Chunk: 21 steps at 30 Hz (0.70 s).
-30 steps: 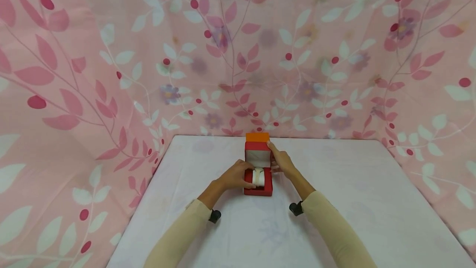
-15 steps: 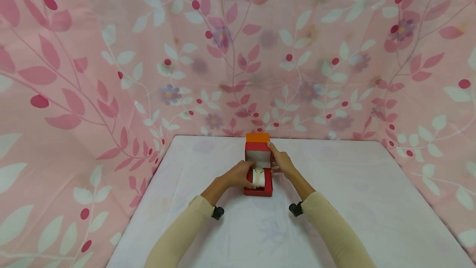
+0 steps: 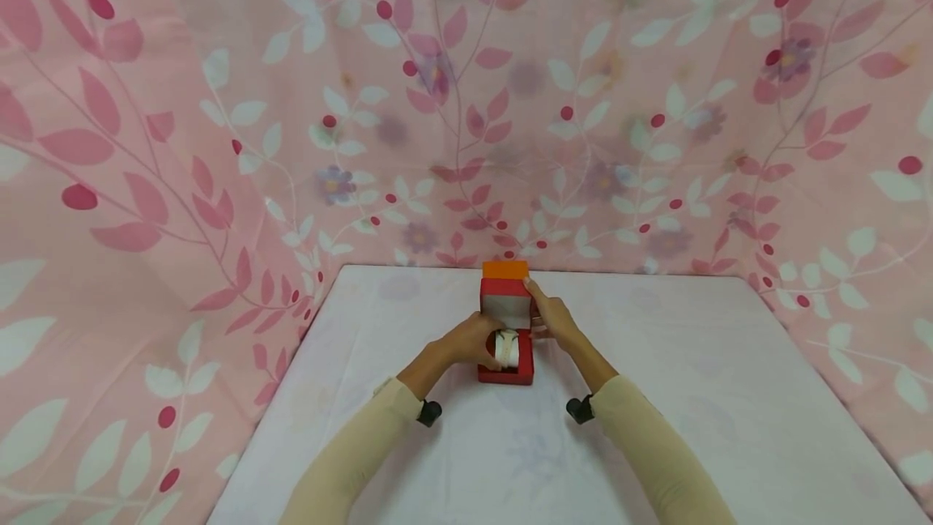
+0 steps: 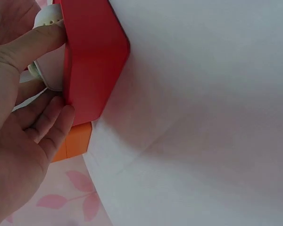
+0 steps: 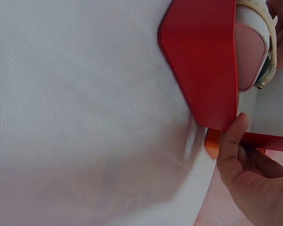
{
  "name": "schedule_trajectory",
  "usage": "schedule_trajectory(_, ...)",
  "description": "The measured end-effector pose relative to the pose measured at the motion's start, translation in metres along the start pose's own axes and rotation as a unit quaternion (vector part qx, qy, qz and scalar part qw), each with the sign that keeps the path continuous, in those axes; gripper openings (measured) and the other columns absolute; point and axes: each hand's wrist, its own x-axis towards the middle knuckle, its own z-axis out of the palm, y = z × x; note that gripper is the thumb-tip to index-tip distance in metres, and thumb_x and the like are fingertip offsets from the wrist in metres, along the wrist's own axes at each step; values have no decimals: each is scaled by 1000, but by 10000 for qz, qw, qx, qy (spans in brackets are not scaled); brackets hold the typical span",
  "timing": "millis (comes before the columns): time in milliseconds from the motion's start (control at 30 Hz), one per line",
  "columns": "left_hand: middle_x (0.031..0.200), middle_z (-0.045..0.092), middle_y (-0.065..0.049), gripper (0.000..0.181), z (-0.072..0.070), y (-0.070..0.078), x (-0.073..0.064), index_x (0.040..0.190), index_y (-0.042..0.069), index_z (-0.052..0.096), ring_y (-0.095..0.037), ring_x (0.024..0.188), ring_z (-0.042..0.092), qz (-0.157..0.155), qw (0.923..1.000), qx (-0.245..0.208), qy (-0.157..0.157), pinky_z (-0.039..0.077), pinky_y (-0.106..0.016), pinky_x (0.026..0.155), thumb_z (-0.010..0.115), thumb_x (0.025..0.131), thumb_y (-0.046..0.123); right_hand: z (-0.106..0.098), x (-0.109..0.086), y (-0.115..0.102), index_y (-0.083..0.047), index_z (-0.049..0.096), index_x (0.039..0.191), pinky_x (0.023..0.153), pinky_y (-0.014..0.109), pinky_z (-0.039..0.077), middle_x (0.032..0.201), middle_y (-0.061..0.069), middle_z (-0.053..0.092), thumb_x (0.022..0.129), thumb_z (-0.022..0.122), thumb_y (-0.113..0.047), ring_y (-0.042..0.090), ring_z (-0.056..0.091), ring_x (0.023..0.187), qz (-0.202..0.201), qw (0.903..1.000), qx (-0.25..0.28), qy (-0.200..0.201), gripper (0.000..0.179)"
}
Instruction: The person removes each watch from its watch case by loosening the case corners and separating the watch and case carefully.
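A red watch box (image 3: 506,377) stands with its lid (image 3: 504,288) raised, showing a pale lining. Inside it, a wristwatch (image 5: 270,60) with a cream strap is wrapped round a white cushion (image 5: 249,54). My left hand (image 3: 470,339) reaches in from the left, thumb at the near end of the cushion and fingers at the far end, gripping the watch with its cushion. On the other side my right hand (image 3: 555,321) holds the lid, thumb near its top corner and a fingertip by the hinge in the right wrist view.
An orange box (image 3: 504,269) is directly behind the red one, near the table's back edge. The table (image 3: 656,395) has a white cloth. Pink floral fabric (image 3: 510,104) hangs behind and at both sides.
My left hand has shifted slightly to the right and further over the watch and cushion. The right hand and the box have stayed in place.
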Motion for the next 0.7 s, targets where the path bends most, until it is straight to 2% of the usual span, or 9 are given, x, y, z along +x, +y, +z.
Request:
schedule_trajectory(233, 118, 55, 4, 75, 1, 5, -9, 131, 16, 48, -11, 104, 52, -197, 9989, 387, 195, 49, -29, 94, 87, 71, 38, -1, -2, 0, 8, 49, 130, 78, 49, 57, 118, 25, 56, 76, 48, -85, 37, 61, 99, 10, 10000, -6, -30, 108)
schedule_trajectory(333, 118, 56, 4, 79, 3, 4, -12, 134, 15, 46, -11, 103, 53, -131, 9991, 302, 249, 50, -29, 93, 87, 71, 39, -1, -2, 1, 9, 50, 130, 78, 49, 57, 118, 26, 57, 77, 47, -84, 37, 61, 99, 0, 10000, -12, -41, 107)
schedule_trajectory(600, 125, 52, -1, 79, 6, -3, -16, 135, 10, 48, -15, 112, 50, 414, 9967, -191, 665, 45, -28, 100, 89, 71, 31, -2, 1, 0, 10, 49, 131, 82, 50, 56, 121, 27, 57, 81, 46, -81, 37, 60, 102, -32, 9998, 31, -206, 104)
schedule_trajectory(700, 125, 54, -2, 76, 8, -4, -17, 133, 9, 49, -16, 113, 51, 512, 9953, -381, 733, 45, -28, 101, 89, 71, 28, -2, 1, 0, 9, 51, 128, 84, 51, 55, 119, 26, 58, 80, 47, -82, 37, 60, 101, 9, 9998, 38, -220, 103)
